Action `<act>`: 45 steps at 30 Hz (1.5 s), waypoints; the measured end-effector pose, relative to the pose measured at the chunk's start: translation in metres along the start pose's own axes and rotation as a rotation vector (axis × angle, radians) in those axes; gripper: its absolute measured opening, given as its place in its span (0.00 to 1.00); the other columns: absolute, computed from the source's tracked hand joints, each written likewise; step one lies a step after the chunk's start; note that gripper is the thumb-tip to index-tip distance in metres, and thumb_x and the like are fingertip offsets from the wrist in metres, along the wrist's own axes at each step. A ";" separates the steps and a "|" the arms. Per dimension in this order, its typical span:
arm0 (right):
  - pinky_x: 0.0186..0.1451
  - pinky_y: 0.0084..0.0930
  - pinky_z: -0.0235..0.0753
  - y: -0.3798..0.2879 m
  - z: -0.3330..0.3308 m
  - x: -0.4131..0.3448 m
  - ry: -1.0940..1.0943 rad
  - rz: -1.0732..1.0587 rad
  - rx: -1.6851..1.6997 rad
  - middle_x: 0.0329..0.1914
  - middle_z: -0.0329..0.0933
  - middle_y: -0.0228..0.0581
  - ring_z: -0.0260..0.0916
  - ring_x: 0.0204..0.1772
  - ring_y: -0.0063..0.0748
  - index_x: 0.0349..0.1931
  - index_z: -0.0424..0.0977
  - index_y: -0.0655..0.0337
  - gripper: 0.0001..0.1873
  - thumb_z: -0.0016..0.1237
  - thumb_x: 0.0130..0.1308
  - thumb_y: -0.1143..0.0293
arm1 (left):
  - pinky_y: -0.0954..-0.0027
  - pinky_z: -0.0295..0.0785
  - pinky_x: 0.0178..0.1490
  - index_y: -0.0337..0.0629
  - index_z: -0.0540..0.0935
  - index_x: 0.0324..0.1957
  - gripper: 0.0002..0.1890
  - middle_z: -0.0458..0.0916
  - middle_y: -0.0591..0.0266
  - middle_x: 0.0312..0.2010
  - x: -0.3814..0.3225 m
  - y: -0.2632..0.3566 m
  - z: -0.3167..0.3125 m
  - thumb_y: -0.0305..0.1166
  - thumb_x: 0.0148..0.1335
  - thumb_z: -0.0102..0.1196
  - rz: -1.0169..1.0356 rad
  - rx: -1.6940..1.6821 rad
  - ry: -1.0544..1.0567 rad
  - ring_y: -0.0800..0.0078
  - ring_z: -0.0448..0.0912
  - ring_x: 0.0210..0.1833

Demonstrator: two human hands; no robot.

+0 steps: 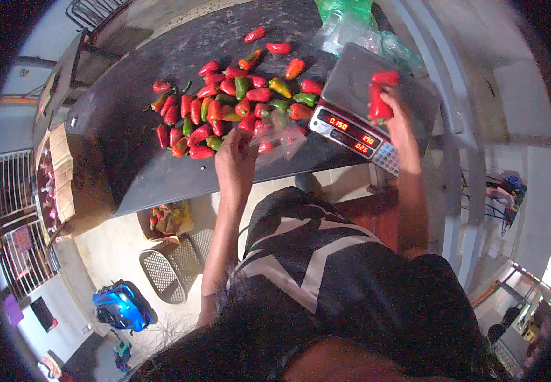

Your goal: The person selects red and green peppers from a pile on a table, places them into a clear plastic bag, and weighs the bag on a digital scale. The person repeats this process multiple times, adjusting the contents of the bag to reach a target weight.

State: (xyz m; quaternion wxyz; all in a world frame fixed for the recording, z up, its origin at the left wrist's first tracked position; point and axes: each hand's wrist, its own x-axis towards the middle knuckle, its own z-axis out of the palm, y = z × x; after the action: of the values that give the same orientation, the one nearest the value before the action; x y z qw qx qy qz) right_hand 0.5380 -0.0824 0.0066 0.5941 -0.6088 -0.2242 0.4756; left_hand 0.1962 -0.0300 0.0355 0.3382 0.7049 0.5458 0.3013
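Note:
Many red, orange and green peppers [214, 111] lie spread over a dark tabletop [161, 179]. My left hand [237, 155] pinches the edge of a clear plastic bag [282, 138] at the near side of the peppers; the bag spreads over some of them. On the right stands a digital scale [347, 131] with lit red digits and a flat metal pan [349, 79]. My right hand [394, 107] is at the pan's right side, its fingers around a red pepper [379, 102]. Another red pepper [385, 77] is just beyond it; whether it rests on the pan I cannot tell.
Green and clear plastic bags [352, 31] lie behind the scale. An open cardboard box [63, 172] stands at the table's left end. On the floor are a bag with peppers [165, 220], a plastic lattice basket [163, 274] and a blue object [123, 305].

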 end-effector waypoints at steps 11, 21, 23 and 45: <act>0.47 0.24 0.72 0.045 0.134 -0.056 -0.627 0.306 0.176 0.41 0.78 0.31 0.73 0.43 0.23 0.46 0.76 0.59 0.17 0.49 0.63 0.58 | 0.64 0.73 0.39 0.38 0.75 0.40 0.12 0.79 0.50 0.32 -0.008 0.022 0.022 0.22 0.52 0.56 0.064 -0.247 -0.074 0.58 0.80 0.35; 0.65 0.43 0.66 0.049 0.175 -0.053 -0.606 0.211 1.098 0.56 0.69 0.44 0.67 0.60 0.40 0.58 0.65 0.61 0.21 0.45 0.67 0.64 | 0.61 0.69 0.37 0.36 0.73 0.36 0.10 0.72 0.52 0.29 -0.024 0.002 0.010 0.23 0.52 0.58 0.066 0.014 0.039 0.55 0.73 0.32; 0.63 0.44 0.68 0.050 0.177 -0.048 -0.463 0.134 0.967 0.55 0.70 0.44 0.68 0.57 0.40 0.58 0.64 0.62 0.22 0.46 0.65 0.64 | 0.65 0.69 0.39 0.36 0.72 0.37 0.10 0.73 0.51 0.30 -0.026 0.000 0.011 0.22 0.54 0.57 0.091 -0.118 0.035 0.61 0.74 0.34; 0.62 0.32 0.66 0.079 0.182 -0.004 -0.253 -0.122 0.417 0.54 0.70 0.35 0.67 0.58 0.32 0.58 0.67 0.60 0.32 0.63 0.52 0.64 | 0.62 0.71 0.41 0.37 0.73 0.38 0.11 0.75 0.51 0.35 -0.022 -0.029 0.033 0.18 0.51 0.53 0.038 0.034 0.039 0.55 0.76 0.38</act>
State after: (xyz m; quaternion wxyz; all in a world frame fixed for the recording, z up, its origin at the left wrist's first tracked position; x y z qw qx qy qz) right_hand 0.3594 -0.0087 -0.0378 0.7017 -0.3942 -0.2301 0.5470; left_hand 0.2011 -0.0511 -0.0081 0.3097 0.7149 0.5437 0.3122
